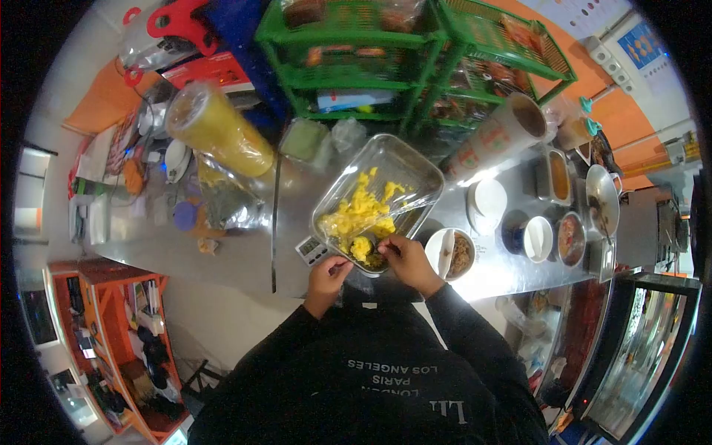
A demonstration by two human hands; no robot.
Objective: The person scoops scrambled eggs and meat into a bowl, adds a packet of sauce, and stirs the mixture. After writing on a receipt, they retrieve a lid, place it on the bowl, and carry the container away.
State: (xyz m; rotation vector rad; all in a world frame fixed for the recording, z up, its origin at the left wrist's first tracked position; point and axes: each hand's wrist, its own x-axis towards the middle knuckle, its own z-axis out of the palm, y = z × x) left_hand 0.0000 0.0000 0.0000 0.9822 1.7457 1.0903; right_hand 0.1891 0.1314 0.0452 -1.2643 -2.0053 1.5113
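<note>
While the long tray (429,167) slants away to the right, the yellow lump (362,248) sits inside its near end, between the left hand (324,285) and the slightly closer right hand (412,265), both with bent fingers, though I cannot tell if they pinch anything.

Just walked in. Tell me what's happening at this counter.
A person is working over a tray of yellow food. Their right hand reaches in at its near end; their left hand is at the near edge. What the fingers grip is unclear. A white bowl of brown food stands to the right.
</note>
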